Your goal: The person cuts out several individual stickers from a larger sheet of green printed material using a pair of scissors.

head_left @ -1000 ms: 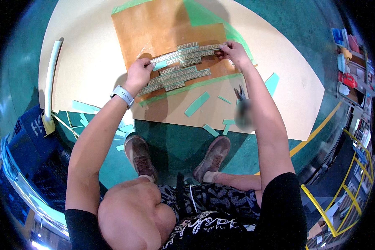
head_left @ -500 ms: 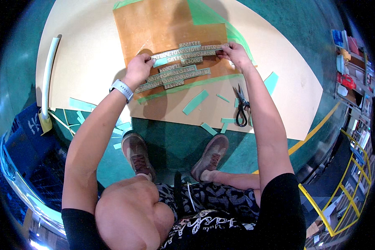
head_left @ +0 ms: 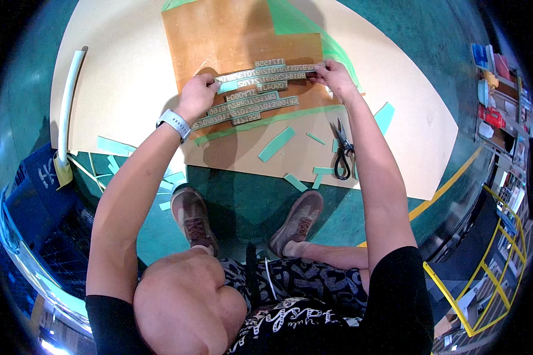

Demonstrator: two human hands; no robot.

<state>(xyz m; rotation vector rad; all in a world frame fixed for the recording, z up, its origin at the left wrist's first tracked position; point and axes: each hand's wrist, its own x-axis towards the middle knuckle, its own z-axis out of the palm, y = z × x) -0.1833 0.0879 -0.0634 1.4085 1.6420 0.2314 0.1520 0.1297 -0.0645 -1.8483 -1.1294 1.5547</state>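
Left hand (head_left: 196, 97) and right hand (head_left: 333, 75) each pinching an end of a long numbered strip (head_left: 266, 72) on brown board (head_left: 231, 35), other strips (head_left: 249, 106) stacked just below. Scissors (head_left: 342, 155) and teal tape scraps (head_left: 276, 144) near on pale sheet (head_left: 118, 89). Fingertips partly hidden, print too small.

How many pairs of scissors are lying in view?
1. The black scissors lie on the pale board, beside the right forearm, among cut green tape pieces. Others may be hidden under the arms.

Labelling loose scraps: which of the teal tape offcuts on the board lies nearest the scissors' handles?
The short teal strip lying flat just left of the scissors, touching the handle loops. The longer slanted offcut sits well left, and the wide piece lies beyond the right forearm.
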